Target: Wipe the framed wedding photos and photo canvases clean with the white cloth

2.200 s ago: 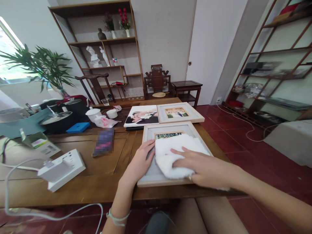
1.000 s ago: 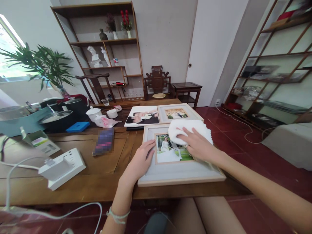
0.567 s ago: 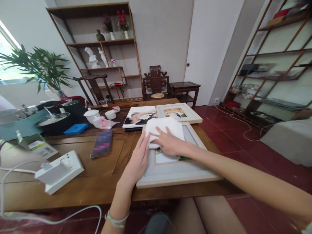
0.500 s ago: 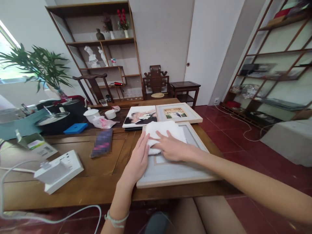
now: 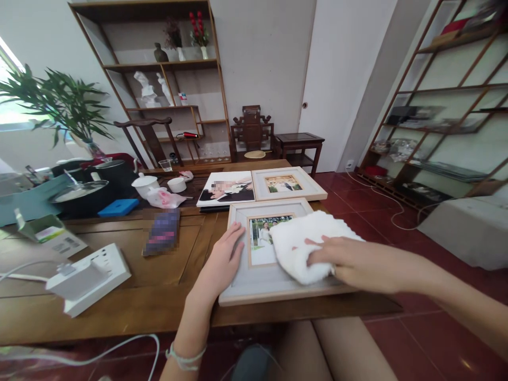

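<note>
A light wooden picture frame (image 5: 254, 300) lies flat at the table's front right, with a photo (image 5: 260, 238) of people outdoors in its middle. Along its left edge rests my left hand (image 5: 226, 256), fingers stretched out and pressed together on the border. My right hand (image 5: 337, 259) grips a white cloth (image 5: 305, 238) over the right side of the frame, hiding part of the photo and border. Behind it lie a second frame (image 5: 317, 189) with a photo and a frameless print (image 5: 226, 198) of people.
On the wooden table (image 5: 130, 296) stand a white power strip (image 5: 91, 280), an open box (image 5: 51, 238), a blue block (image 5: 118, 207), a blurred purple item (image 5: 162, 233), white cups (image 5: 177, 184) and dark pots (image 5: 81, 196). Shelves (image 5: 159, 66) and a chair (image 5: 253, 135) are farther back.
My right hand has moved the cloth from the frame's upper left across to its right side, uncovering the photo. The left hand stays at the left edge.
</note>
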`<state>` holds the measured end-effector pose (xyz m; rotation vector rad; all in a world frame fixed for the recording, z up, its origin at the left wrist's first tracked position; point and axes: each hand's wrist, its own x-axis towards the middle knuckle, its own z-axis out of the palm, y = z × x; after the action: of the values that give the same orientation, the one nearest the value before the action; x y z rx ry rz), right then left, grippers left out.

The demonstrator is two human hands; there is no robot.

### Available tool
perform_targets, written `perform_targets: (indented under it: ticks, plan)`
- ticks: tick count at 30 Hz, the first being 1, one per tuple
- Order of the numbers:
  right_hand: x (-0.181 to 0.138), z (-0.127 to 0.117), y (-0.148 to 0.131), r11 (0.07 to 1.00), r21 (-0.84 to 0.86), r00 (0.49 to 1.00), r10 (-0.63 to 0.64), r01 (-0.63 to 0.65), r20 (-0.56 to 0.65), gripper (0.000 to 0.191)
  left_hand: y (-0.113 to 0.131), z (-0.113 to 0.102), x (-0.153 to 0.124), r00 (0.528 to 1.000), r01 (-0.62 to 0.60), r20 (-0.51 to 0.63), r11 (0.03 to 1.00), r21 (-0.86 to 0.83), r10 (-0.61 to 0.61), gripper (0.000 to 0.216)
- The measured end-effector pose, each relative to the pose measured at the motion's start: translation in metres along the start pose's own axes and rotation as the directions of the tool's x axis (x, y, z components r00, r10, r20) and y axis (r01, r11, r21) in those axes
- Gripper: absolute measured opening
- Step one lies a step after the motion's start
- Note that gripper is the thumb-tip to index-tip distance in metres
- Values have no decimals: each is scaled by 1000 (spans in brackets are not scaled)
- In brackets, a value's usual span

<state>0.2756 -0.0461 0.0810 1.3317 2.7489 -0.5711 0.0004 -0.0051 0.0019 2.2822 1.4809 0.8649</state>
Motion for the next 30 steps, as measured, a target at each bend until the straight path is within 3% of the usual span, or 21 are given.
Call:
perform_targets:
  ticks: [4, 8, 15, 17, 20, 23, 26, 30]
  plan:
    - [14, 4, 36, 999, -28, 976, 22, -29, -218, 48, -1, 1, -1, 998, 19, -52, 1000, 15, -19, 38]
    - [24, 31, 56, 987, -28, 860, 126, -161, -494, 50, -4, 5, -2, 977, 133, -170, 991, 22, -128, 47]
    - [7, 72, 56, 990, 93, 741, 138, -102, -657, 36, 3, 1, 2, 887, 426, -111, 888, -175, -448, 65]
    - [4, 79, 54, 997, 53, 748, 83, -64, -659, 34, 5, -3, 4, 838, 498, -60, 804, -324, -543, 65]
    - [4, 83, 52, 1000, -2, 779, 4, -6, -627, 33, 5, -8, 4, 765, 594, 164, 584, -554, -623, 53]
    - [4, 80, 52, 998, -55, 795, -64, 39, -603, 30, 7, -11, -2, 690, 663, 351, 358, -658, -633, 45]
    - [-6, 74, 58, 991, -95, 781, -131, 92, -610, 29, 14, -16, -11, 651, 646, 370, 227, -729, -662, 43]
    - [-33, 78, 80, 985, -72, 660, -157, 154, -734, 44, 23, -39, -28, 596, 595, 304, 153, -789, -743, 53]
